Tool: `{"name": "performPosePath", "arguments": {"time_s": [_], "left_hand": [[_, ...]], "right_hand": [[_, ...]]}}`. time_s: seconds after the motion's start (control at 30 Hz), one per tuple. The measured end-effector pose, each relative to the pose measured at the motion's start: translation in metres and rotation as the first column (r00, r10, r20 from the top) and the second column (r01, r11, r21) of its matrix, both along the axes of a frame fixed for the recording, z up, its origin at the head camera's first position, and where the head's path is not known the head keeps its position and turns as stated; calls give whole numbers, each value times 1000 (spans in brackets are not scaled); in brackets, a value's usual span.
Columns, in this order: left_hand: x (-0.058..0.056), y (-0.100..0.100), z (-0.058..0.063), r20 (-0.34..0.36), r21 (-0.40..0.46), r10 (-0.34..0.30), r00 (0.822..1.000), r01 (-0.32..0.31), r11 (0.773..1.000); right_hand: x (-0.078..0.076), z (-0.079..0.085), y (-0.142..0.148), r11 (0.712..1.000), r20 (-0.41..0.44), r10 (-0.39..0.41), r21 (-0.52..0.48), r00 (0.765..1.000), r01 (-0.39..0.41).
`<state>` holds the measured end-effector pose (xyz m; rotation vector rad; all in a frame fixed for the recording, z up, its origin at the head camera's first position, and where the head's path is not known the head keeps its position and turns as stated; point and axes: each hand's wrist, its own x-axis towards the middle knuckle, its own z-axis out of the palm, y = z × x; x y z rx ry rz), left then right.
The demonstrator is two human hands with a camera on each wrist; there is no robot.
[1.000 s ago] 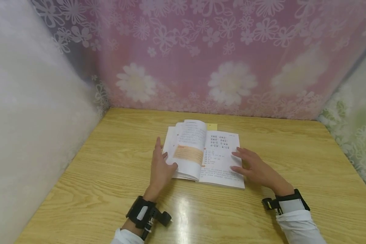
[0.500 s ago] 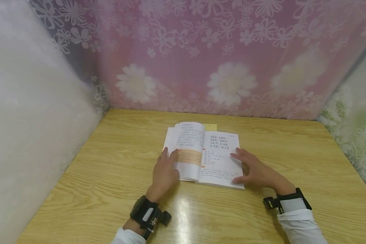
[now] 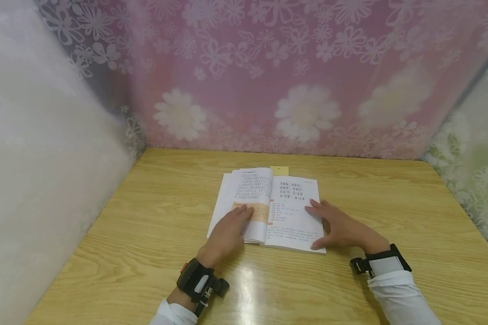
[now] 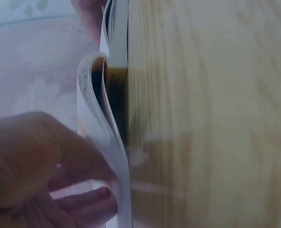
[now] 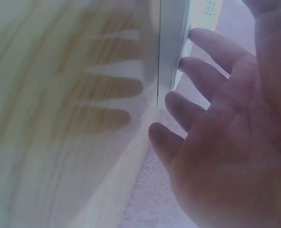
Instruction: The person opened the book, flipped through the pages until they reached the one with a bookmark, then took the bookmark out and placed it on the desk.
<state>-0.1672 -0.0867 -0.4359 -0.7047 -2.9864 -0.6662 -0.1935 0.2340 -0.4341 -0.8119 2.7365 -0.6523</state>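
While resting a loosely extended left hand (image 3: 224, 234) on the left page (image 3: 250, 184) of an open book (image 3: 290, 221), also touching its right edge (image 3: 316, 188) with a spread right hand (image 3: 343, 228).

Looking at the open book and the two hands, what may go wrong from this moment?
The left pages of the book arch up near the middle, so they might spring over if the left hand lifts, or crease if it presses hard.

The yellow piece sticks out beyond the book's far edge, so it could get bent.
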Motion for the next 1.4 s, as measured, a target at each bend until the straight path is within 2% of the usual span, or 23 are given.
{"name": "performPosePath", "arguments": {"time_s": [0.13, 0.33, 0.5, 0.63, 0.8, 0.97, 1.1, 1.23, 1.4], "left_hand": [[-2, 2, 3, -23, 8, -17, 1000, 17, 1000], [-2, 8, 6, -9, 13, -5, 1000, 5, 1000], [2, 17, 4, 3, -41, 49, 999, -48, 998], [5, 27, 4, -14, -94, 82, 997, -83, 992], [7, 39, 4, -51, -135, 133, 990, -139, 981], [8, 49, 1, -47, -154, 187, 981, -192, 969], [8, 53, 1, -64, -164, 221, 973, -228, 960], [8, 51, 5, -49, -145, 240, 970, -245, 959], [7, 44, 10, 0, -53, 260, 966, -259, 964]], "right_hand": [[0, 2, 0, 1000, -17, -9, 22, 1000, 10], [-2, 1, -2, 999, -39, -31, 15, 999, 31], [-4, 1, -4, 997, -92, -72, 12, 993, 74], [-7, 3, -6, 995, -125, -103, -1, 987, 103], [-8, 13, -13, 992, -184, -127, -43, 975, 121], [-6, 26, -23, 989, -256, -144, -56, 956, 134], [-4, 31, -27, 988, -274, -153, -70, 949, 139], [-3, 32, -27, 987, -266, -154, -93, 952, 134], [-2, 32, -23, 982, -268, -162, -141, 950, 127]]}}
